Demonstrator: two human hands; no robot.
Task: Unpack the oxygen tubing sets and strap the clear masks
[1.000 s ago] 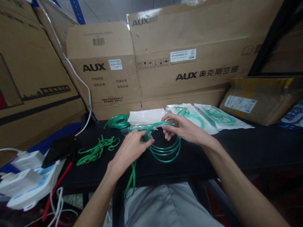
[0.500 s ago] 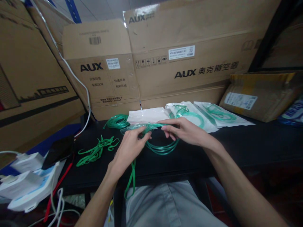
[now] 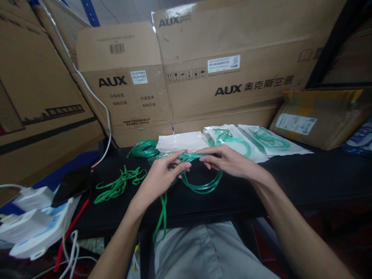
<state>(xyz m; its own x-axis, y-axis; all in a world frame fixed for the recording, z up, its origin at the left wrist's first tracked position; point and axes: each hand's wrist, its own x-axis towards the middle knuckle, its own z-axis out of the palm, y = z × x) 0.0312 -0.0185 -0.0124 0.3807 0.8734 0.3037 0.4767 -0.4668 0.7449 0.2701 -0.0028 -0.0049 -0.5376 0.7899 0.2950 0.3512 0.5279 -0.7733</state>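
A coil of green plastic tubing [image 3: 202,188] hangs between my two hands over the black table. My left hand [image 3: 162,172] pinches its upper left side with thumb and fingers. On the upper right, my right hand [image 3: 223,161] grips the same coil between thumb and forefinger. A green strap loop [image 3: 163,219] dangles below my left hand, past the table's front edge; its upper end is hidden. Behind my hands lie a clear plastic piece [image 3: 157,159], partly covered, and a white pouch [image 3: 180,142].
Left of my hands lie a tangle of green straps [image 3: 119,186] and another green coil [image 3: 144,148]. Pouches with green tubing [image 3: 232,143] lie at the back right, near a taped carton [image 3: 316,120]. A power strip [image 3: 46,228] with plugs stands at left; cardboard boxes [image 3: 186,89] wall the back.
My left hand has shifted slightly right and its thumb is more extended. The lower part of the coil has swung a little right and its loops have spread.
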